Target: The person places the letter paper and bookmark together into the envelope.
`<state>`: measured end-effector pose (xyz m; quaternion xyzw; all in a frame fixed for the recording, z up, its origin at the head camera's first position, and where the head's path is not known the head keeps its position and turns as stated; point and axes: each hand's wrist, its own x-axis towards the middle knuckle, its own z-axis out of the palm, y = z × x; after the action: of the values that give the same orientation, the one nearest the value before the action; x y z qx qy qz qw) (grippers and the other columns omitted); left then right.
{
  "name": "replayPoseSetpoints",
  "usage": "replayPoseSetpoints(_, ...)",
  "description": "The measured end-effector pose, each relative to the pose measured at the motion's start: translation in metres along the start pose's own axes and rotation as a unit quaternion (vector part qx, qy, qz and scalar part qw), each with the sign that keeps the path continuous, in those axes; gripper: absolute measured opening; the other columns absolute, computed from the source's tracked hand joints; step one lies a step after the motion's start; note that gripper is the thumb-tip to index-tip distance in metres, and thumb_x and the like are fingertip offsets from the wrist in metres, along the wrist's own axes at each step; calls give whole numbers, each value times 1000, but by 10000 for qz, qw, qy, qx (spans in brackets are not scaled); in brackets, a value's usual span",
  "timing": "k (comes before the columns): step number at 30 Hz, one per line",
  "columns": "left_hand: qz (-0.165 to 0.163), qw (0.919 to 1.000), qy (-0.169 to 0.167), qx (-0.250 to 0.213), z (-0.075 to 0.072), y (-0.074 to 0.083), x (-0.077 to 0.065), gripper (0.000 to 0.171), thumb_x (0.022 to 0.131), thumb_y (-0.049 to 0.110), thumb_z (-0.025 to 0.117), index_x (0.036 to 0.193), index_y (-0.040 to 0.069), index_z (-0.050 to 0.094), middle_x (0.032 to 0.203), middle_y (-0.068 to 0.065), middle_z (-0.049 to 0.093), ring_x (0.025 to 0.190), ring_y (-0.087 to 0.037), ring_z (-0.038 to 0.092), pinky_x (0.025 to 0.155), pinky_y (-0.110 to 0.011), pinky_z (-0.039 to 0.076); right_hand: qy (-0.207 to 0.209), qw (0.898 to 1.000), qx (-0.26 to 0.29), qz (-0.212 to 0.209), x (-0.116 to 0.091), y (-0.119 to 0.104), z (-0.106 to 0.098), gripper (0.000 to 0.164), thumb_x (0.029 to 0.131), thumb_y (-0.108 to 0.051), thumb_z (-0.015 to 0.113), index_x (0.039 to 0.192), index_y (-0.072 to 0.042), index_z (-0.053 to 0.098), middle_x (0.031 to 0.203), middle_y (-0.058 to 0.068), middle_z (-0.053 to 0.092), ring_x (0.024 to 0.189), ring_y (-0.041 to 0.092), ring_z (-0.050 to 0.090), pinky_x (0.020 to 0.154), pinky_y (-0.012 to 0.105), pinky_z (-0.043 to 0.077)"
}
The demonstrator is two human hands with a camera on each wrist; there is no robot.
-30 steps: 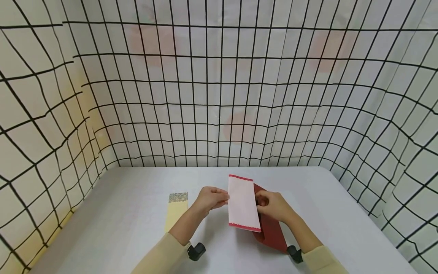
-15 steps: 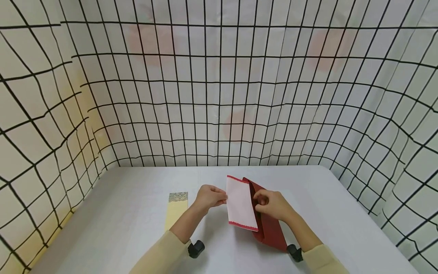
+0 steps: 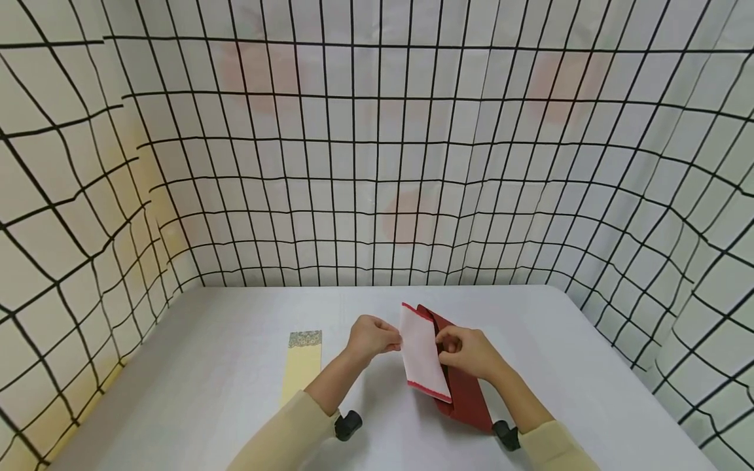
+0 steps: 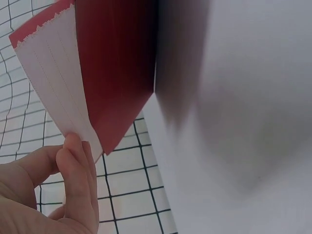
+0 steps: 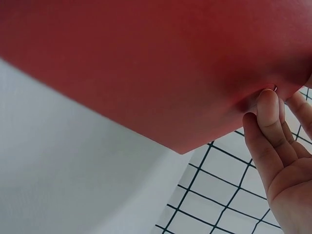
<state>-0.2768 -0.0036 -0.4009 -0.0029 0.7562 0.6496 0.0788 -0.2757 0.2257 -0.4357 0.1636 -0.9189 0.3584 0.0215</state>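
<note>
In the head view, my left hand [image 3: 372, 339] pinches the left edge of a white paper card [image 3: 423, 353] with red borders at its top and bottom. The card stands tilted at the opening of a red envelope [image 3: 468, 399]. My right hand [image 3: 474, 353] grips the envelope near that opening. In the left wrist view, the left thumb and fingers [image 4: 74, 151] pinch the card [image 4: 53, 68] beside the envelope [image 4: 114, 73]. The right wrist view shows right fingers [image 5: 268, 109] pinching the envelope's edge [image 5: 146, 83]. How deep the card sits inside is hidden.
A pale yellow paper strip [image 3: 303, 366] with a grey patterned end lies on the white table [image 3: 206, 379], left of the left forearm. Black grid lines cover the white walls [image 3: 377, 163] behind and at both sides. Each wrist wears a small black camera [image 3: 349, 425].
The card first shifted slightly left, showing more of the envelope behind it. My left hand then moved right, turning the card more edge-on and closer to the envelope. The right hand stayed nearly still.
</note>
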Motion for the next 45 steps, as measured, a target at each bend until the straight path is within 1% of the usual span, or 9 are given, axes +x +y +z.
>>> replayPoseSetpoints(6, -38, 9999, -21, -114, 6, 3, 0, 4, 81, -6, 70, 82, -10, 69, 67, -8, 67, 57, -10, 64, 67, -28, 57, -12, 10000, -10, -17, 1, -1, 2, 21, 75, -10, 70, 95, -16, 66, 71, -4, 52, 63, 12, 49, 52, 25, 42)
replayPoseSetpoints(18, 73, 9999, 83, 119, 13, 8, 4, 4, 78, -5, 68, 77, -8, 71, 57, -4, 64, 53, -8, 61, 62, -25, 56, -75, 9998, -183, -49, 1, -3, 3, 20, 75, -11, 71, 94, -16, 66, 68, -5, 51, 60, 11, 47, 52, 25, 40)
replayPoseSetpoints(22, 56, 9996, 152, 225, 17, 7, 7, 4, 77, -4, 70, 76, -7, 71, 60, -6, 65, 54, -9, 62, 61, -24, 56, -56, 9996, -231, -122, 1, -2, 4, 20, 74, -10, 71, 93, -16, 66, 68, -5, 51, 59, 10, 47, 52, 25, 40)
replayPoseSetpoints(25, 92, 9991, 195, 352, 22, 5, 8, 4, 77, -4, 71, 74, -6, 72, 61, -6, 66, 55, -9, 62, 59, -24, 55, -49, 9996, -210, -197, 2, -2, 3, 21, 74, -10, 71, 94, -14, 66, 68, -5, 51, 59, 10, 47, 51, 25, 40)
replayPoseSetpoints(29, 219, 9976, 297, 584, 26, 2, 7, 5, 75, -3, 71, 70, -3, 71, 58, -5, 65, 54, -9, 61, 56, -23, 53, -79, 9996, -196, -213, 3, -2, 4, 21, 74, -10, 70, 94, -14, 67, 68, -5, 51, 59, 10, 47, 51, 25, 40)
replayPoseSetpoints(35, 260, 9956, 377, 820, 33, -1, 6, 9, 76, -3, 72, 67, -2, 70, 56, -3, 64, 54, -10, 63, 55, -23, 52, -62, 9996, -197, -181, 3, -3, 5, 21, 73, -10, 70, 94, -15, 66, 68, -4, 51, 59, 10, 47, 51, 24, 39)
replayPoseSetpoints(39, 293, 9931, 455, 1038, 36, -3, 6, 13, 76, -2, 72, 63, 0, 69, 53, -3, 64, 52, -9, 63, 52, -21, 49, -48, 9996, -188, -181, 3, -3, 6, 21, 73, -9, 69, 93, -14, 66, 67, -4, 51, 59, 10, 47, 51, 24, 39)
replayPoseSetpoints(42, 250, 9913, 537, 1175, 37, -6, 6, 14, 74, -3, 72, 62, 2, 68, 51, -2, 63, 50, -8, 61, 50, -19, 45, -51, 9996, -187, -181, 4, -2, 7, 21, 73, -9, 69, 93, -14, 66, 66, -4, 51, 58, 10, 47, 51, 24, 40)
replayPoseSetpoints(45, 165, 9901, 577, 1268, 39, -9, 7, 15, 75, -2, 73, 62, 2, 67, 52, -2, 62, 49, -8, 60, 49, -19, 46, -58, 9996, -199, -178, 4, -2, 8, 21, 73, -9, 69, 93, -14, 66, 66, -5, 51, 59, 9, 47, 51, 24, 40)
